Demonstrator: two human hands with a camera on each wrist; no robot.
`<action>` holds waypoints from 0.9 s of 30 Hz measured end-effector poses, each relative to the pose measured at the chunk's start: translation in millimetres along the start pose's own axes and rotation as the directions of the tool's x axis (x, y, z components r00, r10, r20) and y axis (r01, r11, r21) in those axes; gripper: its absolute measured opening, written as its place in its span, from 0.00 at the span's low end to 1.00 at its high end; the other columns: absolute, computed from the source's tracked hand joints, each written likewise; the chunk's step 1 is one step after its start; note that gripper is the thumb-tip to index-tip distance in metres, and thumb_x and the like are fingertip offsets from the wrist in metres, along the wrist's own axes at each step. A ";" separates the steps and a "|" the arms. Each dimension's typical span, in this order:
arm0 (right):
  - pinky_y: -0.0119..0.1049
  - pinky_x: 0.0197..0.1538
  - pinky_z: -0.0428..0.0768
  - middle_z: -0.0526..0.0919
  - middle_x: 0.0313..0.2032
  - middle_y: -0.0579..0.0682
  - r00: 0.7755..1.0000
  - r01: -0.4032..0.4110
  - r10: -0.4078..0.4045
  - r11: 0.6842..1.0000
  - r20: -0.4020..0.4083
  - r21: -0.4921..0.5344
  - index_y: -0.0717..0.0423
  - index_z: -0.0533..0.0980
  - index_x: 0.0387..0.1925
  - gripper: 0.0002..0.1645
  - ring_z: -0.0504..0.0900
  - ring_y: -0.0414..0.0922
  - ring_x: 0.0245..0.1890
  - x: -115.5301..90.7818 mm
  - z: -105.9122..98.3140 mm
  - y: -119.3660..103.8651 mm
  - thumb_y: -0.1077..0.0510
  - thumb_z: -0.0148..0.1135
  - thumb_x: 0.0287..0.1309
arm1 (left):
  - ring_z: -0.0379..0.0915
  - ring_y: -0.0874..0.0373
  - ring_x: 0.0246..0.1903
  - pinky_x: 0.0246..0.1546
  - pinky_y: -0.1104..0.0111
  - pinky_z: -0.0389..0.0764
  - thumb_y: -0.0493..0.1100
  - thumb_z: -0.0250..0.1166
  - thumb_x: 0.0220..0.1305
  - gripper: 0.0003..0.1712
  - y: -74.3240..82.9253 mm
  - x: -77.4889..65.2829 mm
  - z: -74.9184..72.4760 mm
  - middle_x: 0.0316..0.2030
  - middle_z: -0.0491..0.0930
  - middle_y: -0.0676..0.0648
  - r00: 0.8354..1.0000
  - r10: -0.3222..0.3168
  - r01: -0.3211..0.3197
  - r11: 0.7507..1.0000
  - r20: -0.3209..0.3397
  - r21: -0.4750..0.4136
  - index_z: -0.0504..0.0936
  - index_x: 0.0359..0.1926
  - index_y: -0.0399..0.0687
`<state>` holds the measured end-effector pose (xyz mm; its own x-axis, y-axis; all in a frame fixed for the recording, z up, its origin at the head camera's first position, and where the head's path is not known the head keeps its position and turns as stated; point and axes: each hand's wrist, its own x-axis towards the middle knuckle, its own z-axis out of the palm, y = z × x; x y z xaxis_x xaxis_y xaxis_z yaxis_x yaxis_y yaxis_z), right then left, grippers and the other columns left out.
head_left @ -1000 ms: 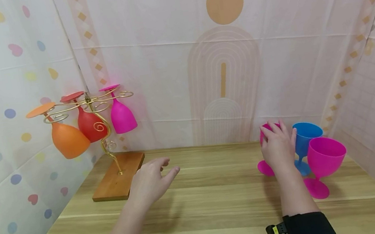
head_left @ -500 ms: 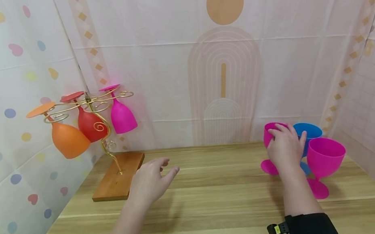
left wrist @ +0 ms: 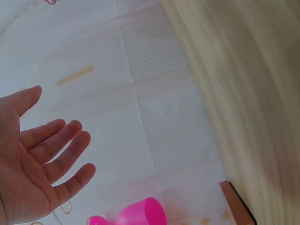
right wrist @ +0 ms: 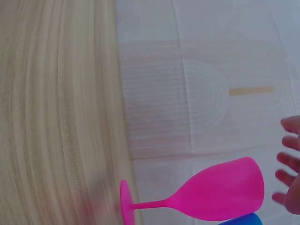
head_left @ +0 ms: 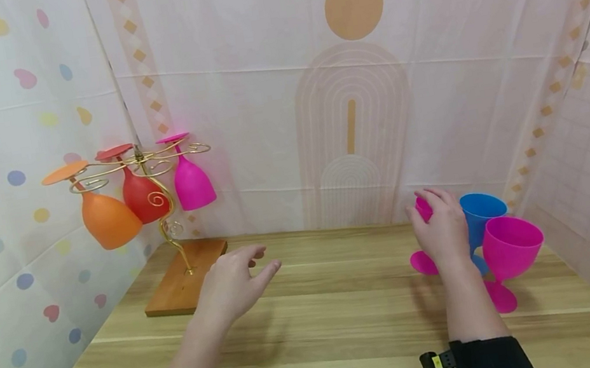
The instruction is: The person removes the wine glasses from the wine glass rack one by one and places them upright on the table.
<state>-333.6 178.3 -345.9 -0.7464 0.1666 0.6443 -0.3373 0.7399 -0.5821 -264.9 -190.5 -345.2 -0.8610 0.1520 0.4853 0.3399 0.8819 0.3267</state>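
Observation:
My right hand (head_left: 443, 234) hovers over the top of a pink goblet (right wrist: 220, 190) that stands upright on the table. In the right wrist view the fingers are loosely spread, a small gap from the goblet's rim. From the head, that hand hides most of the goblet's bowl and stem. Just right of it stand a blue goblet (head_left: 483, 212) and a nearer pink goblet (head_left: 513, 246). My left hand (head_left: 234, 283) holds nothing, its fingers relaxed, in front of a gold wire goblet rack (head_left: 167, 204) with a wooden base (head_left: 179, 292).
Upside down on the rack hang an orange goblet (head_left: 110, 218), a red goblet (head_left: 139, 192) and another pink goblet (head_left: 194, 184). Patterned curtains (head_left: 261, 118) enclose the wood-grain table (head_left: 345, 317) at the back and both sides.
My right hand first shifted slightly right, then turned over the pink goblet, uncovering more of the blue one. The pink goblet's foot moved slightly right early on. My left hand has barely moved.

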 end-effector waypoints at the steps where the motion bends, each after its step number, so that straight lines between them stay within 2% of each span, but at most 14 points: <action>1: 0.61 0.63 0.74 0.76 0.64 0.59 1.000 0.008 -0.008 1.000 0.000 0.024 0.57 0.78 0.64 0.27 0.70 0.60 0.67 -0.3 0.3 -1.2 0.52 0.67 0.66 | 0.83 0.49 0.46 0.44 0.50 0.84 0.60 0.67 0.67 0.27 0.8 -0.5 -1.8 0.49 0.87 0.47 1.000 0.001 -0.001 1.000 -0.006 -0.003 0.86 0.55 0.45; 4: 0.59 0.58 0.79 0.78 0.63 0.58 0.999 0.032 -0.033 0.997 0.017 0.066 0.55 0.78 0.64 0.27 0.74 0.59 0.65 -0.9 1.4 -4.0 0.51 0.67 0.67 | 0.83 0.49 0.46 0.44 0.50 0.84 0.59 0.68 0.67 0.26 3.2 -1.7 -6.6 0.49 0.86 0.47 1.000 0.009 -0.009 1.000 -0.022 -0.013 0.85 0.55 0.45; 9: 0.58 0.61 0.77 0.80 0.60 0.58 0.996 0.061 -0.067 0.995 0.065 0.084 0.56 0.78 0.63 0.26 0.76 0.58 0.63 -3.0 3.1 -8.9 0.51 0.66 0.68 | 0.83 0.50 0.45 0.45 0.51 0.83 0.59 0.68 0.67 0.25 8.5 -3.9 -15.3 0.49 0.86 0.49 0.998 0.032 -0.034 0.999 -0.054 -0.031 0.85 0.55 0.46; 15: 0.56 0.55 0.81 0.84 0.54 0.59 0.986 0.103 -0.115 0.990 0.123 0.096 0.59 0.80 0.59 0.23 0.83 0.58 0.52 -3.9 5.1 -14.6 0.52 0.68 0.67 | 0.84 0.51 0.43 0.43 0.52 0.84 0.56 0.69 0.67 0.23 13.8 -6.0 -24.5 0.46 0.87 0.49 0.983 0.112 -0.121 0.991 -0.145 -0.055 0.86 0.54 0.46; 21: 0.55 0.56 0.81 0.85 0.53 0.60 0.954 0.129 -0.153 0.986 0.257 0.109 0.62 0.80 0.59 0.24 0.82 0.58 0.56 -4.8 7.9 -15.5 0.53 0.68 0.66 | 0.83 0.52 0.46 0.47 0.53 0.84 0.50 0.72 0.65 0.19 17.2 -8.3 -33.7 0.44 0.87 0.48 0.942 0.214 -0.245 0.965 -0.258 -0.094 0.86 0.52 0.44; 24: 0.54 0.54 0.83 0.85 0.51 0.60 0.928 0.130 -0.166 0.983 0.332 0.130 0.62 0.80 0.59 0.24 0.83 0.57 0.54 -6.1 9.2 -16.0 0.54 0.68 0.66 | 0.83 0.52 0.48 0.47 0.54 0.84 0.47 0.74 0.63 0.19 17.8 -10.0 -38.4 0.45 0.87 0.49 0.910 0.254 -0.302 0.947 -0.327 -0.107 0.86 0.52 0.44; 27: 0.52 0.50 0.85 0.85 0.51 0.59 0.893 0.121 -0.174 0.981 0.415 0.152 0.60 0.79 0.60 0.24 0.84 0.55 0.51 -7.5 10.4 -17.3 0.55 0.68 0.66 | 0.81 0.52 0.50 0.49 0.57 0.83 0.44 0.75 0.61 0.21 15.8 -11.1 -44.4 0.47 0.87 0.48 0.870 0.281 -0.351 0.930 -0.405 -0.108 0.85 0.53 0.42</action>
<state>-328.1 157.4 -345.7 -0.8457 -0.2507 0.4711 -0.5084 0.6469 -0.5684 -233.1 -198.1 -309.5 -0.5000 0.1992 0.8428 0.6591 0.7189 0.2210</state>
